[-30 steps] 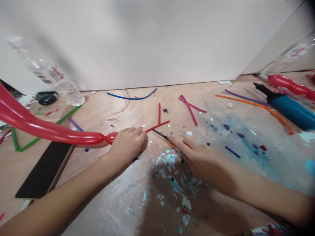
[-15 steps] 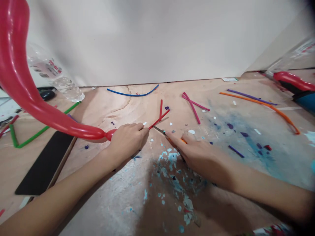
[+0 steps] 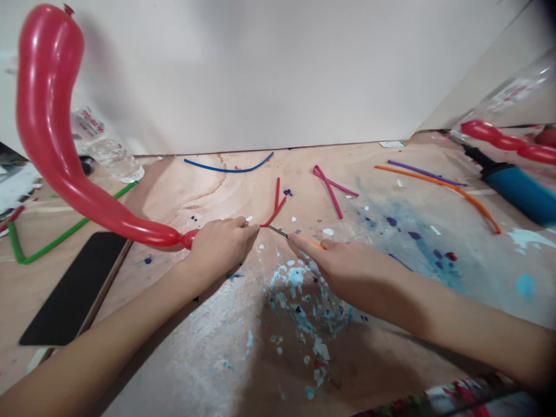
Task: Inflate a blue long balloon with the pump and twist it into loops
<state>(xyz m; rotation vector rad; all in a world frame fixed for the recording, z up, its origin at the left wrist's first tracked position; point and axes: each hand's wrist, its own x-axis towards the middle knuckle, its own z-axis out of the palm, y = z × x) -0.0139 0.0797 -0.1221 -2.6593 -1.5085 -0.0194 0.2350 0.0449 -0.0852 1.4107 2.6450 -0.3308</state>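
A long red balloon (image 3: 65,156), inflated and twisted near its lower end, rises from my left hand (image 3: 223,246), which is closed round that end. From my left fingertips a thin red uninflated piece (image 3: 274,213) runs out over the table and bends back near the top. My right hand (image 3: 334,258) is closed round the orange handle of a thin-bladed tool (image 3: 278,231), a knife or a cutter. Its metal tip touches or lies right beside the red piece, just right of my left fingers. The lower part of the tool is hidden by my right hand.
Blue (image 3: 230,170), pink (image 3: 330,194), orange (image 3: 456,184) and green (image 3: 65,236) uninflated balloons lie around. At left are a dark phone-like slab (image 3: 72,292) and a plastic bottle (image 3: 115,159). A blue pump (image 3: 521,191) is at right, below a white wall (image 3: 269,69).
The view has shifted slightly, showing more of the balloon's top and the pump. The thin red piece bends more sharply beside the blade tip. Both hands keep their holds.
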